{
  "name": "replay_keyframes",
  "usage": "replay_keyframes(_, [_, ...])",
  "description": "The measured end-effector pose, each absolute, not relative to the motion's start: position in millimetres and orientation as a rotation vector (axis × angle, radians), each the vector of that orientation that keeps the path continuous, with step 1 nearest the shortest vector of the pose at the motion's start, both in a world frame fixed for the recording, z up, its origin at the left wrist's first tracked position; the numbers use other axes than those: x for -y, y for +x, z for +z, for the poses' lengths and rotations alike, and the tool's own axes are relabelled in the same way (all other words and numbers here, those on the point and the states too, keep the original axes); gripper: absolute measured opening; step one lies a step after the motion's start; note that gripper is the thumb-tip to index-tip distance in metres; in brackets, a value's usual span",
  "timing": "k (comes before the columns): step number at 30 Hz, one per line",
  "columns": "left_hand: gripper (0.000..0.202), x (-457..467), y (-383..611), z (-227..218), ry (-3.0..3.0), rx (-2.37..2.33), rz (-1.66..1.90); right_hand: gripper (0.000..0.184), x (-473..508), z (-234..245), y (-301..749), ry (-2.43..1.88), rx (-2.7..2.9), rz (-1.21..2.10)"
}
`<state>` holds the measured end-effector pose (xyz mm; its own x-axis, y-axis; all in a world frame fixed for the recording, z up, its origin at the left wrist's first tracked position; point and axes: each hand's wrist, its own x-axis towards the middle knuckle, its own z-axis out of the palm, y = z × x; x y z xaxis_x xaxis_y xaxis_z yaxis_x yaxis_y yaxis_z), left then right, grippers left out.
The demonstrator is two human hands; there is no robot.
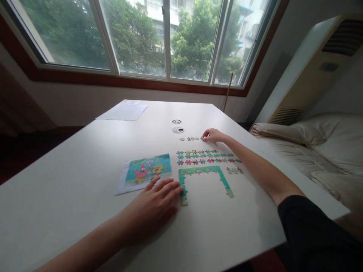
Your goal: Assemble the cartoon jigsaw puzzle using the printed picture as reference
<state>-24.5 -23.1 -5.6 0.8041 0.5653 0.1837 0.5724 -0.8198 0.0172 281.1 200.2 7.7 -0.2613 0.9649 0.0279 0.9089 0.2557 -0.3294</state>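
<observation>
My hands on the white table (70, 189), one at the jigsaw frame and one at the far pieces.

My left hand (153, 206) lies flat and open, palm down and grasping nothing, its fingertips (177, 190) touching the left leg of the half-built teal cardboard jigsaw border (202, 170), just beside the glossy cartoon reference print (147, 172). My right hand (212, 135) reaches well past it, fingers curled at the right end of the short row of small pale jigsaw pieces (191, 138); I cannot tell whether it pinches one. Between my hands lie two long rows of loose teal and pink jigsaw pieces (207, 156), with a small cluster of loose pieces (235, 170) just right of the border. Two round grey discs (178, 130) sit beyond the pale row.
</observation>
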Motion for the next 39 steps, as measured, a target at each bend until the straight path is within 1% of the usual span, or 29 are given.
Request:
replay_keyframes(4, [0.038,23.5,-23.6,-4.0,-2.953,0.939,-0.276,0.016,-182.0,14.5,291.4,-1.679,2.275,0.395])
replay_keyframes(8, [0.038,23.1,-23.1,-4.4,-2.952,0.917,-0.276,0.019,-136.1,24.6,311.5,-1.577,2.333,0.503])
replay_keyframes(11, [0.038,23.0,-23.1,-5.8,-2.949,0.916,-0.293,0.027,-90.0,35.2,326.9,-1.42,2.443,0.755])
replay_keyframes(14, [0.038,23.6,-22.7,-5.9,-2.95,0.925,-0.33,0.029,-47.5,45.3,337.0,-1.364,2.508,0.983])
replay_keyframes(17, [0.039,24.4,-21.5,-4.7,-2.952,0.929,-0.321,0.027,-19.1,49.8,341.6,-1.358,2.528,1.081])
replay_keyframes(22, [0.038,23.7,-18.3,-4.0,-2.943,0.918,-0.314,0.023,-4.9,42.0,344.0,-1.47,2.495,0.98])
replay_keyframes(28, [0.038,22.9,-17.1,-4.0,-2.938,0.92,-0.294,0.025,-5.7,34.4,339.2,-1.586,2.484,0.801])
replay_keyframes(34, [0.037,23.0,-17.6,-3.3,-2.948,0.93,-0.326,0.027,-15.5,40.8,335.4,-1.532,2.497,0.721])
replay_keyframes(39, [0.037,22.6,-17.9,-4.0,-2.964,0.934,-0.276,0.021,-66.3,36.9,321.6,-1.418,2.55,0.468])
